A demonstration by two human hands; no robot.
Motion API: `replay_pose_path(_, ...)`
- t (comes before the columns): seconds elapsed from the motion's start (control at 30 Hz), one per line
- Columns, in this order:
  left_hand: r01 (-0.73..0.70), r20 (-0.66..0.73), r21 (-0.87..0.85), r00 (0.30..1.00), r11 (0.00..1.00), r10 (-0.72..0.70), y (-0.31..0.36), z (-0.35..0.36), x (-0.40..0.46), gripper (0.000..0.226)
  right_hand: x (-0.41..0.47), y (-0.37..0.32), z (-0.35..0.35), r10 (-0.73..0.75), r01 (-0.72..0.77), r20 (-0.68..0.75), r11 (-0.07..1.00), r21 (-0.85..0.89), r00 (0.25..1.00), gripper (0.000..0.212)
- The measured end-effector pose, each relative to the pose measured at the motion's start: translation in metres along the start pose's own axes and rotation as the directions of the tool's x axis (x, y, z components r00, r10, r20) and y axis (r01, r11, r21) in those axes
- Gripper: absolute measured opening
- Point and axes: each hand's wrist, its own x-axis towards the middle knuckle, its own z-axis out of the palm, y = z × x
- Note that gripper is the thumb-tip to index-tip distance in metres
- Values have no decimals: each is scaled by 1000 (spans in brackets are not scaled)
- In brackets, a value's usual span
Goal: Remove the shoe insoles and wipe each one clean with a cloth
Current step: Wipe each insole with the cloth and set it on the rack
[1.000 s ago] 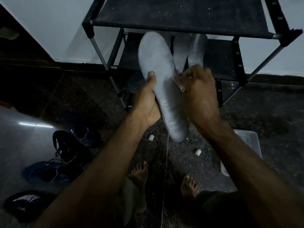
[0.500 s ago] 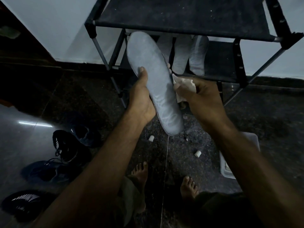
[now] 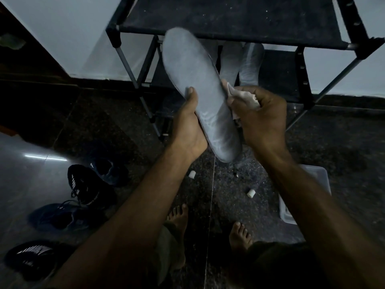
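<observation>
1. dark shoes (image 3: 87,184) lie scattered on the floor (image 3: 343,163) at the left.
2. the left hand (image 3: 188,130) grips the grey insole (image 3: 200,90) from its left edge, thumb on its face, holding it tilted in the air before the shoe rack (image 3: 229,19).
3. the right hand (image 3: 263,117) clutches a white cloth (image 3: 248,98) against the insole's right edge.
4. more insoles (image 3: 241,63) lean on the rack's lower shelf.
5. a clear plastic tub (image 3: 320,180) sits on the floor at the right.

Black shoe rack (image 3: 239,17) against pale wall (image 3: 62,28). Two small white caps (image 3: 191,174) on dark speckled floor (image 3: 343,153). Clear plastic bin (image 3: 318,178) at right.
</observation>
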Motion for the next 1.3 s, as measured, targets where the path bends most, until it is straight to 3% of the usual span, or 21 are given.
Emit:
replay_pose_path(0.1, -26, -71, -48, 997, 999, 23, 5, -1, 3, 69, -3, -3, 0, -231, 228, 17, 944, -239, 973, 19)
replay_pose_path(0.23, 11, -137, -80, 990, 997, -22, 8, -3, 2, 73, -12, -9, 10, -403, 481, 266, 775, -411, 876, 21)
replay_pose_path(0.33, 10, -158, -41, 987, 999, -17, 7, 1, 0, 69, -20, -6, 21, -381, 567, 434, 671, -477, 816, 18)
replay_pose_path(0.5, 3, -228, 13, 974, 1000, 0, 10, 3, -2, 62, -23, 0, 21, -392, 691, 573, 482, -539, 720, 27)
replay_pose_path(0.63, -7, -186, -35, 983, 999, 0, 11, 9, -5, 64, -15, 4, 14, -412, 605, 443, 556, -571, 796, 12)
replay_pose_path(0.7, 2, -166, -29, 986, 1000, -7, 8, 11, -5, 65, -12, 4, 13, -412, 567, 394, 526, -633, 822, 18)
replay_pose_path(0.77, 10, -178, -10, 984, 1000, -11, 9, 12, -5, 65, -13, 1, 14, -388, 534, 369, 575, -620, 845, 18)
replay_pose_path(0.83, 30, -209, 8, 978, 1000, -28, 11, 11, -5, 61, -21, -1, 19, -347, 559, 445, 610, -561, 825, 11)
replay_pose_path(0.9, 46, -242, 42, 970, 998, -35, 13, 8, -7, 57, -26, 0, 22, -330, 590, 517, 638, -494, 790, 19)
replay_pose_path(1.0, 41, -220, 4, 975, 999, -39, 15, 10, -10, 60, -18, 3, 15, -321, 555, 477, 656, -511, 818, 27)
replay_pose_path(1.1, 32, -159, -20, 987, 999, -34, 10, 9, -5, 63, -9, 7, 7, -342, 524, 398, 580, -624, 851, 17)
replay_pose_path(1.17, 53, -179, -16, 982, 998, -55, 8, 10, -5, 63, -11, 5, 9, -348, 548, 423, 553, -628, 837, 10)
replay_pose_path(1.27, 70, -246, 45, 968, 997, -57, 11, 10, -8, 59, -21, 7, 19, -336, 603, 518, 598, -528, 786, 7)
replay_pose_path(1.3, 73, -231, 49, 971, 996, -60, 8, 7, -5, 58, -22, 5, 19, -327, 611, 541, 609, -507, 775, 14)
